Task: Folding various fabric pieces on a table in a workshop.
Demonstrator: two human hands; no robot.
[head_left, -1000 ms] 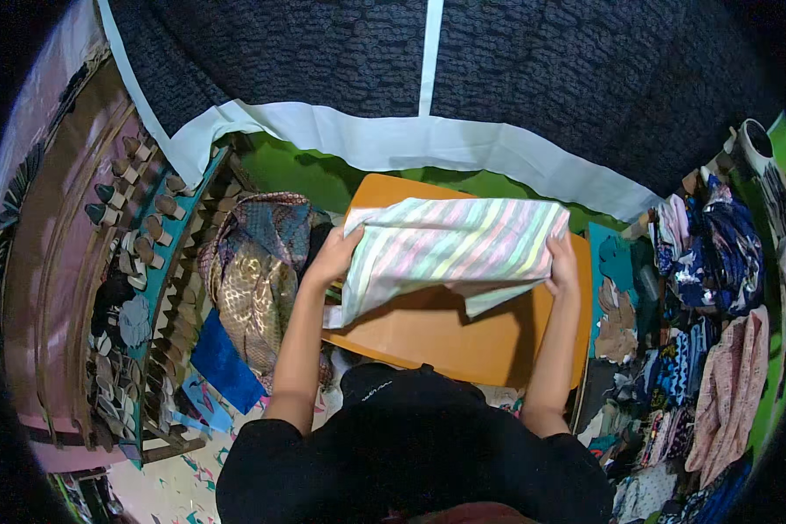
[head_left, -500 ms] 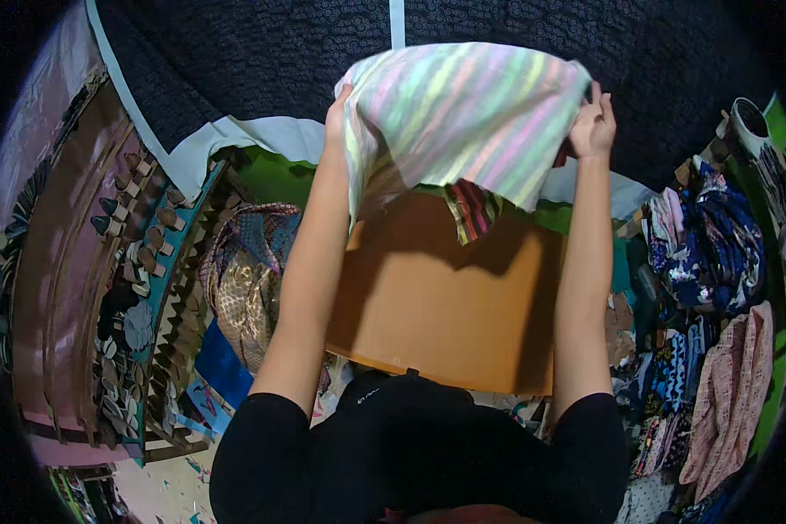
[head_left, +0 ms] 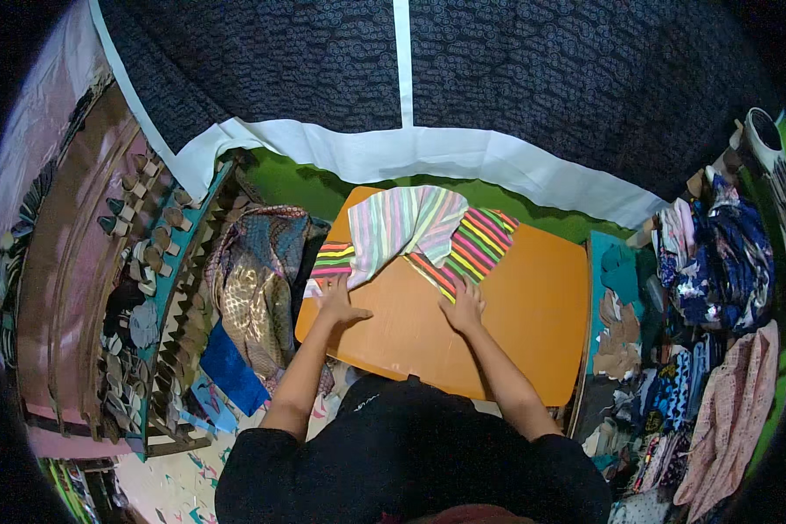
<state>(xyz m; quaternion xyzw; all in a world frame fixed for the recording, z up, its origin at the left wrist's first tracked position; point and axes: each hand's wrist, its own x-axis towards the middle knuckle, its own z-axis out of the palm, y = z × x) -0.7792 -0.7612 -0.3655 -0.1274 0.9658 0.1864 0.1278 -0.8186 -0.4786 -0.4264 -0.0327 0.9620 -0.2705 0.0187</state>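
Head view, looking down: I am watching a striped cloth of pale pastel and bright multicoloured bands (head_left: 419, 236) lying crumpled on the far left part of the flat orange rectangular counter (head_left: 533, 306). The cloth's long axis is running left to right across the counter, from the left edge toward the middle, with a pale fold bunched on top. Both grips are resting flat and released, grasping nothing: the left hand (head_left: 339, 303) is pressing palm-down on the counter with its fingertips touching the cloth's near left corner, and the right hand (head_left: 465, 307) is lying palm-down at the near edge of the brightly striped part. The cloth is lying straight ahead of both hands, on their far side. I am judging the two hands about equally near, the bunched fold sitting between them and farther off.
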